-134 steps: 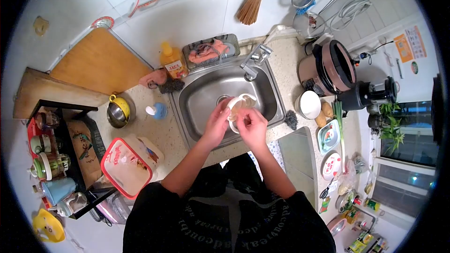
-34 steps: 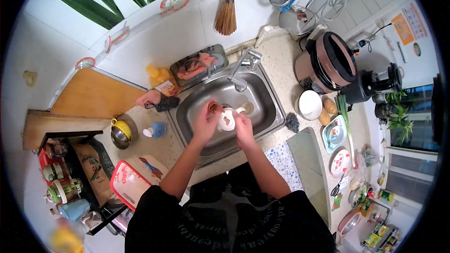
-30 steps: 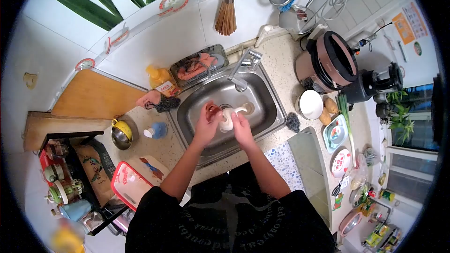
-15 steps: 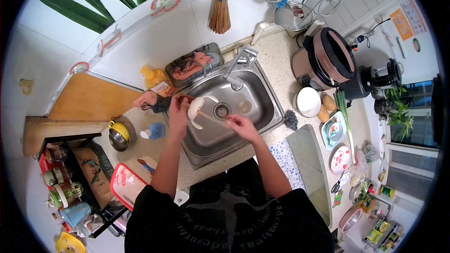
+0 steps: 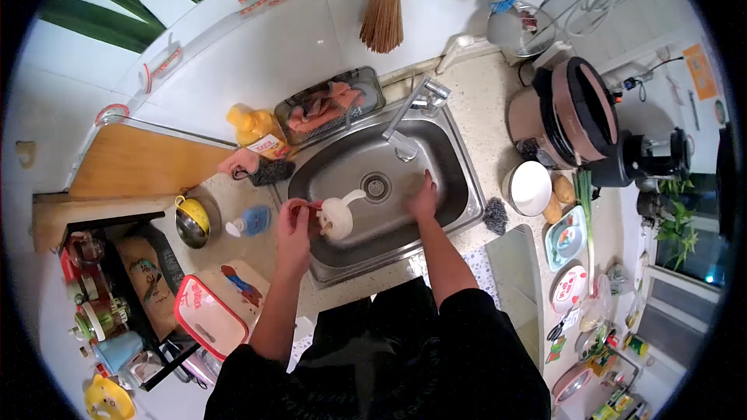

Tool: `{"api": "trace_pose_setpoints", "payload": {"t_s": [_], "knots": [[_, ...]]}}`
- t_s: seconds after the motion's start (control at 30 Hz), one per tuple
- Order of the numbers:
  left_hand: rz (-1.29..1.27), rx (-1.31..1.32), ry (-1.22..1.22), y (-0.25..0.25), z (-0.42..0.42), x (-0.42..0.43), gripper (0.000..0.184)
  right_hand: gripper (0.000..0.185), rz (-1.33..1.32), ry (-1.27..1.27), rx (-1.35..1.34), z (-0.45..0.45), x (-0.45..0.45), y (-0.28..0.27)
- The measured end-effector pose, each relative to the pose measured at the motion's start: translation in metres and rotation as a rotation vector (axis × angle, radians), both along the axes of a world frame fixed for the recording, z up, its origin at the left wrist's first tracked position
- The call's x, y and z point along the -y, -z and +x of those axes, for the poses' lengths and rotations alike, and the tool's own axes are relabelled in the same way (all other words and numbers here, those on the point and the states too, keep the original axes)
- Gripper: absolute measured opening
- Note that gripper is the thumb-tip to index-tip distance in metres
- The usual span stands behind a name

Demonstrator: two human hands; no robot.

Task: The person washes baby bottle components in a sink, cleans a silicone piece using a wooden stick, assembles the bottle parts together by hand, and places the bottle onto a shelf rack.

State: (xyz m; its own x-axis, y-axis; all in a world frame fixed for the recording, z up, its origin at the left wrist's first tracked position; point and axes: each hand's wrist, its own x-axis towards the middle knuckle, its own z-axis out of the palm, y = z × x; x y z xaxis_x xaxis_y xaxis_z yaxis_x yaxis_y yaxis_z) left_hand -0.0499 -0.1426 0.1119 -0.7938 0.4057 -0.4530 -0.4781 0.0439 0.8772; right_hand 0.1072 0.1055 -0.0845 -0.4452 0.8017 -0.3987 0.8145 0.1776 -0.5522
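Note:
Over the left side of the steel sink [image 5: 366, 247], my left hand [image 5: 294, 229] is closed on a white rounded piece [image 5: 337, 218] with a curved arm sticking out to the upper right. A bit of red shows by my fingers, and a small brownish spot sits at the piece's lower edge. I cannot make out its exact kind. My right hand [image 5: 422, 201] reaches into the basin, right of the drain [image 5: 377, 187] and below the faucet [image 5: 403, 144]. Its fingers are stretched out, slightly blurred, with nothing seen in them.
Behind the sink stand a wire basket with orange cloth [image 5: 331, 107] and a yellow detergent bottle [image 5: 255, 126]. A blue-capped soap bottle [image 5: 254, 221] and a metal bowl [image 5: 192, 222] are at left. Right: a grey scrubber [image 5: 495, 216], white bowl [image 5: 531, 188] and rice cooker [image 5: 556, 113].
My right hand has moved from a pale strip beside the white piece to the basin's right, fingers now extended. The white piece in my left hand has tilted and moved lower. The whole view has shifted.

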Motion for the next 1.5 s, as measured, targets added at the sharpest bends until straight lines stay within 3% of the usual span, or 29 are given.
{"api": "trace_pose_setpoints", "payload": {"t_s": [0.13, 0.27, 0.33, 0.43, 0.53, 0.83, 0.93, 1.03, 1.13, 1.23, 1.5], "knots": [[-0.004, 0.118, -0.070, 0.005, 0.010, 0.014, 0.012, 0.089, 0.135, 0.060, 0.153, -0.015, -0.001, 0.024], [0.013, 0.152, -0.113, 0.013, 0.010, 0.027, 0.014, 0.081, -0.003, 0.023, -0.252, -0.010, 0.012, 0.033], [0.027, 0.161, -0.124, 0.013, 0.008, 0.029, 0.014, 0.078, 0.014, 0.015, -0.382, -0.014, 0.017, 0.002], [0.066, 0.107, -0.106, 0.009, 0.005, 0.030, 0.015, 0.077, 0.050, -0.039, -0.088, -0.017, 0.021, -0.024], [0.095, 0.122, -0.116, 0.003, 0.005, 0.029, 0.015, 0.074, 0.086, -0.064, -0.319, -0.011, 0.031, -0.031], [0.148, 0.141, -0.111, -0.012, 0.003, 0.043, 0.014, 0.078, 0.050, -0.104, -0.382, -0.012, 0.046, -0.048], [0.160, 0.151, -0.109, -0.014, 0.003, 0.052, 0.015, 0.073, -0.110, -0.084, -0.564, -0.018, 0.051, -0.044], [0.179, 0.171, -0.130, -0.021, 0.003, 0.058, 0.015, 0.061, -0.637, 0.231, -0.551, -0.020, 0.055, -0.062], [0.183, 0.198, -0.167, -0.023, 0.004, 0.067, 0.016, 0.056, -1.164, 0.388, -0.682, -0.014, 0.050, -0.056], [0.226, 0.211, -0.176, -0.024, 0.004, 0.076, 0.018, 0.068, -1.387, 0.450, -0.744, -0.015, 0.059, -0.057], [0.278, 0.227, -0.195, -0.028, 0.006, 0.092, 0.018, 0.073, -1.635, 0.566, -0.594, -0.014, 0.069, -0.051]]}}
